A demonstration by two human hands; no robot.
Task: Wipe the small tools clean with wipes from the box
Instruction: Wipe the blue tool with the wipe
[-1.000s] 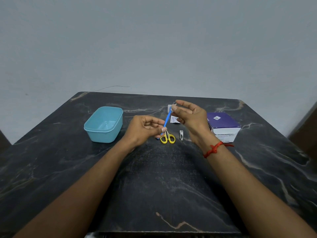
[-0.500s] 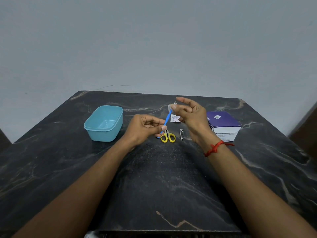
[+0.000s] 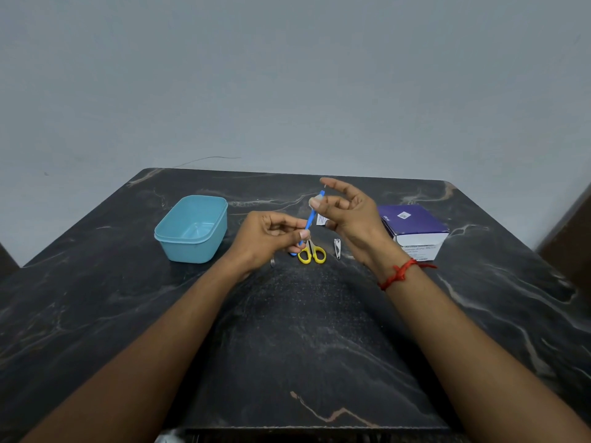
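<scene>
Blue, slim and stick-like: small tool (image 3: pixel 309 219) pinched near its lower end between thumb and fingertips of the left hand (image 3: pixel 268 238), tilted up and to the right, raised off the bench (image 3: pixel 303 330); upper tip wrapped in a pale wipe (image 3: pixel 316 199), squeezed between thumb and forefinger of the right hand (image 3: pixel 351 215), remaining fingers fanned out loose; red thread (image 3: pixel 399 273) tied round that wrist.

Judged mid-wipe, at the tool's upper end. To do it well: hold the lower end steady; draw the wipe along the shaft in one direction rather than scrubbing back and forth; roll the stick a little between strokes to cover every side; shift to a fresh patch of wipe once soiled; press lightly, for fear of flexing or dropping so thin a stick.

Just below the hands, flat on the bench: yellow-handled scissors (image 3: pixel 311 253); nail clipper (image 3: pixel 337 249) just to their right; both probably awaiting a turn. Behind them, a torn white sachet (image 3: pixel 321 220), partly hidden by the right hand; beside the left wrist, a sliver of metal, too small to identify.

Further out: purple box (image 3: pixel 414 223) of wipes at the right; light-blue tub (image 3: pixel 192 230) at the left, well apart from the tools.
</scene>
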